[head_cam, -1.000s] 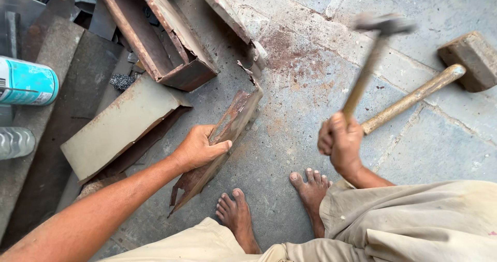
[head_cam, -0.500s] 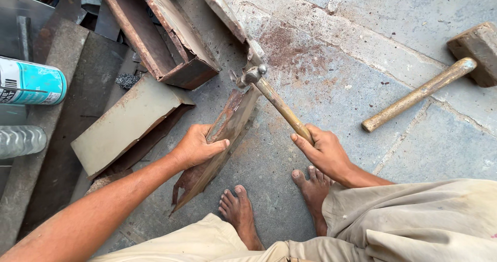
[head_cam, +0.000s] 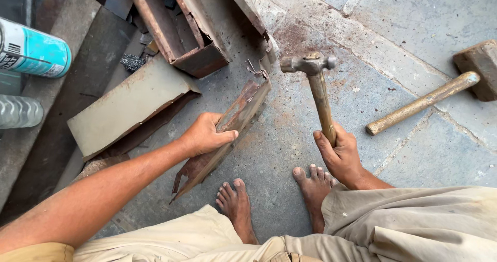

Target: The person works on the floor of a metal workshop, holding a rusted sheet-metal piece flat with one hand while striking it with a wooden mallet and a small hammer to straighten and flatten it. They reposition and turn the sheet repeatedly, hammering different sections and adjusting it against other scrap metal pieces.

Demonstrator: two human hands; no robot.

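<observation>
The right hand (head_cam: 339,156) is lifting the ball-peen hammer (head_cam: 313,81) back off the rusty metal piece (head_cam: 228,132), its head now rising to the right of the far end.

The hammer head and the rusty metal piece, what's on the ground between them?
Nothing: in the head view, only bare stone floor with rust dust lies between the hammer head and the rusty metal piece.
</observation>
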